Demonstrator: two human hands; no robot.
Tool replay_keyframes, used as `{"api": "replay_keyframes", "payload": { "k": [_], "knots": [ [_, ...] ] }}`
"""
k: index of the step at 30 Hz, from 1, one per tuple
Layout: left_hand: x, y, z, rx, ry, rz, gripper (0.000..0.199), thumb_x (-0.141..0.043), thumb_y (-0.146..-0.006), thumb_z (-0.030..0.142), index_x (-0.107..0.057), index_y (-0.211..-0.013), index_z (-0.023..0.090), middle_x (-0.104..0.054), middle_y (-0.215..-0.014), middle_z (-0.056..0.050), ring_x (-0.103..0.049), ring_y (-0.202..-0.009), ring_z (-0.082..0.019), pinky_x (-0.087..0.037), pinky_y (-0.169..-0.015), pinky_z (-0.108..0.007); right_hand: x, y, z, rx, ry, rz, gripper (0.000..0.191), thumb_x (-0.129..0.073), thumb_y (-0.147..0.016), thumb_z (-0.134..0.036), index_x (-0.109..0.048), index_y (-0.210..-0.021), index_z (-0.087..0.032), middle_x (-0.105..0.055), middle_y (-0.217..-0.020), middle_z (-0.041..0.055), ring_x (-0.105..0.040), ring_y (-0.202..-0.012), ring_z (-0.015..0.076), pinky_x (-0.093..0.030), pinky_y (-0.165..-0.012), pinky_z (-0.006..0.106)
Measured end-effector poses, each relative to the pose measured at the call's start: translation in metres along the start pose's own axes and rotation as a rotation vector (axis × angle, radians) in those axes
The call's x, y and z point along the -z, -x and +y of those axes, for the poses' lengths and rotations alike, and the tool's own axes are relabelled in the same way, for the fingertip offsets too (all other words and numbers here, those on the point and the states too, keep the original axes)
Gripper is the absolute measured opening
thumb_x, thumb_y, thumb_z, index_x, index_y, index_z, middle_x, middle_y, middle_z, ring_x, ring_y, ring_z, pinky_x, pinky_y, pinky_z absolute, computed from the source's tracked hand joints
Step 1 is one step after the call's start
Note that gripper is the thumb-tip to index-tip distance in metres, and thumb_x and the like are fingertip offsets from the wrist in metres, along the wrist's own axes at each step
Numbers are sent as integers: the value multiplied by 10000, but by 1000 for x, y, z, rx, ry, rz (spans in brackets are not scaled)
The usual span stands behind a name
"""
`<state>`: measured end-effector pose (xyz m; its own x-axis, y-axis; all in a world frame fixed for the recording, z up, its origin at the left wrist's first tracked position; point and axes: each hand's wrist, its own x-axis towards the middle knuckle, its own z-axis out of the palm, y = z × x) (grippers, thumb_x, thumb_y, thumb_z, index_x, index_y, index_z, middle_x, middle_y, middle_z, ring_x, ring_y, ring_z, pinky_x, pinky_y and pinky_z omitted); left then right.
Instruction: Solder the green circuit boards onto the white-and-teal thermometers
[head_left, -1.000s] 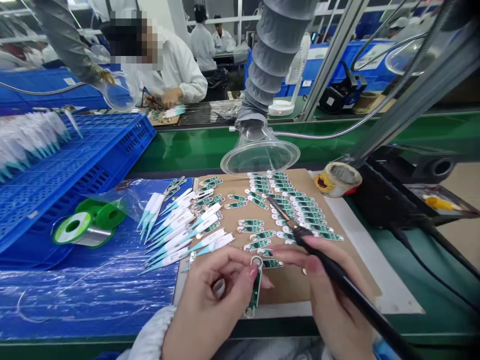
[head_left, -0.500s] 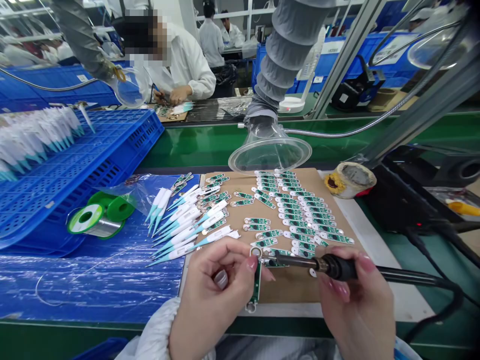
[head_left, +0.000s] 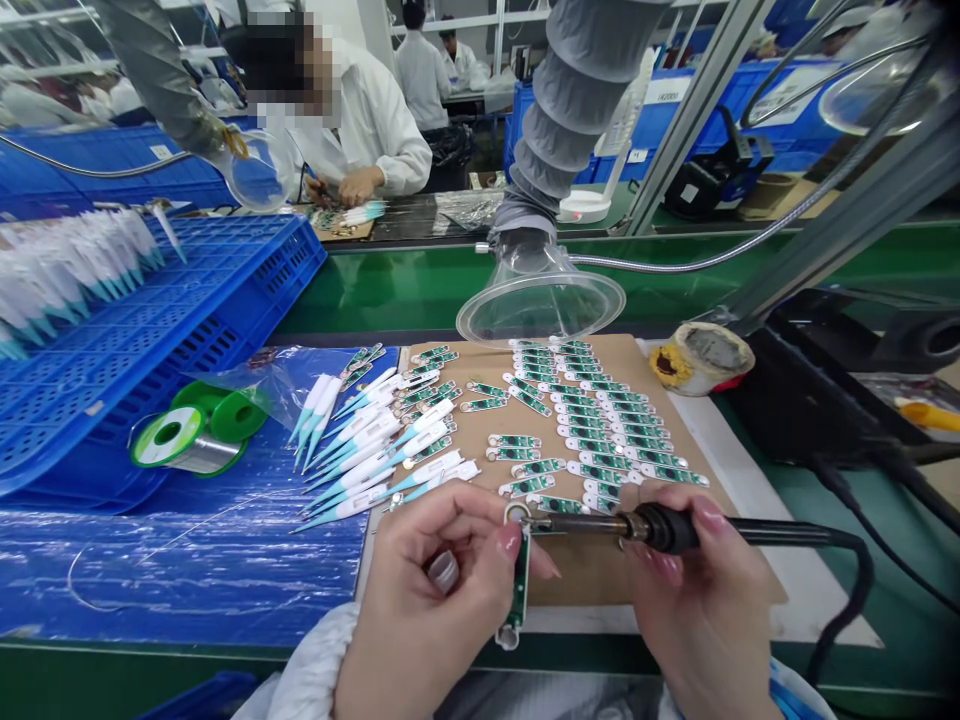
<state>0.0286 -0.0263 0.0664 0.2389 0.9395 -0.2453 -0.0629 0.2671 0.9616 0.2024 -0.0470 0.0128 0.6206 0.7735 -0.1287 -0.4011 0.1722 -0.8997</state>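
Note:
Between the thumb and fingers of my left hand is a small green circuit board, held upright with a round ring at its top end. My right hand grips a soldering iron by its dark handle. The iron's tip points left and meets the board near the ring; whether it touches is too small to tell. Rows of similar circuit boards lie on the brown cardboard beyond my hands. White and light-blue thermometers lie in a pile left of them.
A clear fume hood hangs over the cardboard. On the left stand a blue crate with more thermometers and a solder spool. A tip-cleaning pot sits at the right, beside a black box. A co-worker sits opposite.
The circuit board has shifted slightly right and down in my left hand. My right hand and the soldering iron have moved a little left, bringing the tip closer to the ring.

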Motion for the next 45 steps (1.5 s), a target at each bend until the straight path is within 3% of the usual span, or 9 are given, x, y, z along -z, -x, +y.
{"api": "replay_keyframes", "payload": {
  "k": [8, 15, 22, 27, 32, 37, 39, 41, 45],
  "knots": [
    [1, -2, 1, -60, -140, 12, 150, -676, -813, 317, -653, -749, 183, -720, -608, -56, -419, -438, -86, -275, -416, -201, 1, -2, -7, -102, -112, -25, 220, -737, -759, -404, -641, -673, -226, -223, -413, -67, -339, -493, 114, -295, -445, 199],
    [3, -9, -2, -271, -308, 24, 129, -620, -780, 234, -677, -685, 169, -626, -530, -18, -509, -441, -91, -389, -411, -161, 6, -7, -9, 45, 5, -53, 232, -701, -780, -419, -660, -660, -224, -295, -350, -62, -337, -480, 112, -405, -584, 252],
    [6, -6, -7, -281, -390, 57, 144, -614, -785, 254, -676, -681, 176, -599, -527, -7, -508, -443, -94, -411, -415, -164, 8, -8, -7, 54, 66, -106, 246, -711, -777, -449, -689, -647, -241, -272, -383, -51, -359, -473, 124, -309, -469, 248],
    [19, -5, -18, -259, -461, -83, 81, -641, -860, 238, -693, -817, 193, -669, -680, -17, -629, -580, -110, -524, -531, -166, 10, -9, -3, 29, 67, -99, 260, -719, -766, -469, -684, -641, -244, -261, -408, -48, -365, -492, 132, -339, -459, 239],
    [23, -5, -20, -232, -456, -109, 98, -624, -909, 249, -704, -880, 202, -677, -713, -14, -623, -607, -110, -523, -559, -178, 7, -11, -3, -9, 41, -119, 255, -708, -783, -451, -665, -652, -237, -253, -420, -47, -366, -515, 137, -353, -461, 224],
    [14, -6, -5, -376, -374, -28, 139, -640, -861, 194, -746, -770, 197, -624, -687, -23, -554, -589, -105, -457, -516, -184, 3, -13, -11, 37, -124, -108, 344, -615, -899, -568, -702, -802, -249, -164, -383, -89, -226, -422, 101, -319, -426, 203],
    [9, -7, 0, -416, -320, -7, 138, -666, -837, 178, -777, -757, 198, -578, -664, -18, -515, -568, -95, -417, -480, -174, 3, -10, -12, 91, -109, -144, 340, -574, -930, -594, -718, -959, -287, -247, -356, -98, -232, -365, 87, -331, -397, 190],
    [5, -8, 1, -404, -270, -13, 125, -693, -836, 178, -804, -792, 215, -588, -650, -19, -521, -562, -93, -412, -467, -165, 6, -4, -11, 147, 7, -218, 230, -605, -946, -508, -701, -1067, -338, -502, -429, -68, -456, -394, 97, -463, -450, 192],
    [1, -8, -2, -293, -100, -54, 117, -699, -870, 205, -811, -847, 231, -689, -704, -40, -613, -561, -111, -477, -443, -160, 10, 13, -6, 279, 315, -422, 199, -746, -851, -295, -718, -1041, -349, -772, -857, 10, -753, -750, 198, -648, -730, 322]
  ]
}}
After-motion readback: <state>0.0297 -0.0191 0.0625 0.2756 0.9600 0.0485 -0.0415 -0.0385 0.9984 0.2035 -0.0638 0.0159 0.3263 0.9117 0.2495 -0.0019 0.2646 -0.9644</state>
